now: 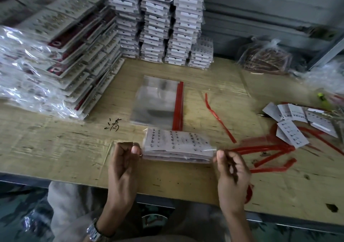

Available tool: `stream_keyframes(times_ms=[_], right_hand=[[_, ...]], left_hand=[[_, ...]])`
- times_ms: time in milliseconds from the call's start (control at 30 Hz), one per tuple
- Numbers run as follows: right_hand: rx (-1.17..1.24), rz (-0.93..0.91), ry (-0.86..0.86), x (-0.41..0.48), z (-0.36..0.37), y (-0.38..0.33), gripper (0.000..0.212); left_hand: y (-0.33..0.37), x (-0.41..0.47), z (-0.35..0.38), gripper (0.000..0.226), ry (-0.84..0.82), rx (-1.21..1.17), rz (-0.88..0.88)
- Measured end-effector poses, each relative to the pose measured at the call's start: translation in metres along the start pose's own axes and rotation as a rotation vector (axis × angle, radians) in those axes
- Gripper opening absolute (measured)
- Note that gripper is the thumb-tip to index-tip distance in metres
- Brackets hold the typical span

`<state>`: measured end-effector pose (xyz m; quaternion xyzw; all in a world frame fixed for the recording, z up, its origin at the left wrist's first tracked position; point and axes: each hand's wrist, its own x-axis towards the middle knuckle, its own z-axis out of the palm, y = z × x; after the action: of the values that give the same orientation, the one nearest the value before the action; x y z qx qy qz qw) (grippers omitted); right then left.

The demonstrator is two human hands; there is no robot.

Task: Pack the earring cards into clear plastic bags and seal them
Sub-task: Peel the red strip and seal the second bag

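A clear plastic bag holding a stack of white earring cards sits just above the table's near edge. My left hand pinches the bag's left end between thumb and fingers. At the bag's right end, my right hand pinches the plastic in the same way. Behind the bag lies a pile of empty clear bags with red seal strips. Loose earring cards are scattered at the right.
Tall stacks of packed white cards stand at the back. Bagged cards are piled at the left. Peeled red strips litter the wooden table on the right. A bag of reddish items lies back right.
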<state>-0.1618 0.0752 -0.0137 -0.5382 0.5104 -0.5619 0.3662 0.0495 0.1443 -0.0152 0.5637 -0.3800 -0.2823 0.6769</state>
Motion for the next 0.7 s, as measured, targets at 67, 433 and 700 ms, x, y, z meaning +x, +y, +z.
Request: stream_keyframes(times_ms=[67, 433, 700], right_hand=[[0.114, 0.088, 0.027, -0.002, 0.004, 0.0, 0.016], [0.319, 0.163, 0.151, -0.009, 0.015, -0.007, 0.038], [0.213, 0.259, 0.12, -0.009, 0.007, -0.006, 0.034]], left_hand=[[-0.002, -0.001, -0.001, 0.022, 0.011, 0.034, -0.006], [-0.003, -0.005, 0.001, 0.025, 0.069, 0.13, -0.007], [0.002, -0.002, 0.003, 0.027, 0.043, 0.191, 0.016]])
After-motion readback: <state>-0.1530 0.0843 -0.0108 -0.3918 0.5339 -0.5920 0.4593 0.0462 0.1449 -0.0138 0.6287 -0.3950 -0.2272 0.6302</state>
